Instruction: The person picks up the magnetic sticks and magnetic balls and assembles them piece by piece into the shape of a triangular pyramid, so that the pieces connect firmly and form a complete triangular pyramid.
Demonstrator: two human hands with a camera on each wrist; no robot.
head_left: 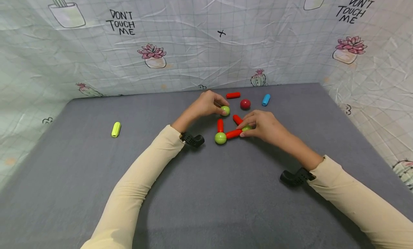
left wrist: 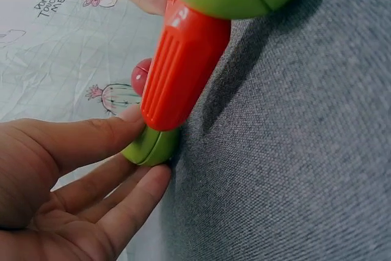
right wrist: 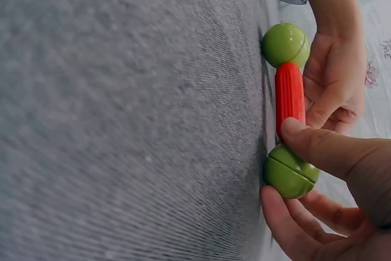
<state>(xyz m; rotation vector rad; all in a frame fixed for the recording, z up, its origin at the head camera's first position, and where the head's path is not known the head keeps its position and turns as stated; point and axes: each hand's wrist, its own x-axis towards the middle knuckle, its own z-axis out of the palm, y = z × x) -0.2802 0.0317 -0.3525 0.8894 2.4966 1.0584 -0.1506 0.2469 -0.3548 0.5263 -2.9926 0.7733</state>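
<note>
Backdrop [head_left: 187, 33]: pale printed sheet behind the far edge of a grey worktop [head_left: 209, 198].
Chain [head_left: 229, 135]: right of centre, nearer the far edge; three fluted red rods [head_left: 234, 134] and two glossy, seamed green balls [head_left: 221, 138] appear joined, the shape left open on its far side.
Left hand [head_left: 208, 103]: fingers pinch another green ball [head_left: 225, 110], apparently separate, just beyond the left rod [head_left: 220, 125].
Right hand [head_left: 264, 126]: fingers grip the chain's right ball [head_left: 247, 128].
Unjoined: red rod [head_left: 233, 95], red ball [head_left: 245, 104], blue rod [head_left: 266, 99] near the far edge; yellow rod [head_left: 116, 129] towards the left edge.

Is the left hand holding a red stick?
No, the left hand pinches a green ball between its thumb and fingers.
</note>
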